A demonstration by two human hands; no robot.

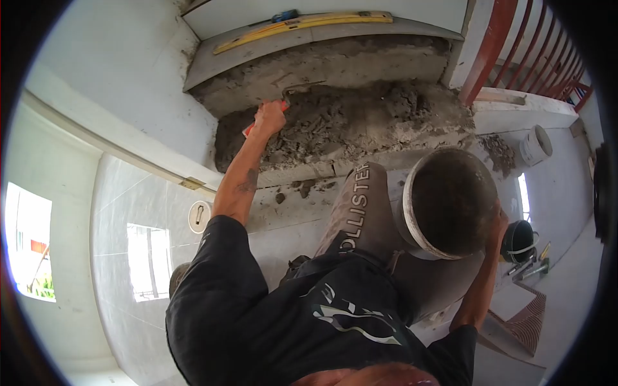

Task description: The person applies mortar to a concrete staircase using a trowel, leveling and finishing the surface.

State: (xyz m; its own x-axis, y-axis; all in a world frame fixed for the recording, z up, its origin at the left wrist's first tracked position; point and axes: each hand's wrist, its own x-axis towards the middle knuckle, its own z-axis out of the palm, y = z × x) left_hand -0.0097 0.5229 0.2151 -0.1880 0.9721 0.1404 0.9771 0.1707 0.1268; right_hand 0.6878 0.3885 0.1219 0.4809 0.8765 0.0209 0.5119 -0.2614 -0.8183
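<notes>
My left hand [269,118] is closed round the red handle of a trowel [248,130], over the left part of a step covered in rough wet mortar [322,122]. The trowel's blade is mostly hidden against the mortar. At the right, my right hand [498,225] holds the side of a large bucket [409,212] with a pale rim, tilted beside my knee. The bucket's inside is dark and coated with mortar residue; its fingers' grip is partly hidden behind the wall.
A yellow level [302,24] lies on the tiled step above. Mortar crumbs [499,153] lie near a small white bucket [535,145]. A dark bucket [519,240] and tools [534,269] are at the right, below a red railing [492,51]. A wall [129,96] borders the left.
</notes>
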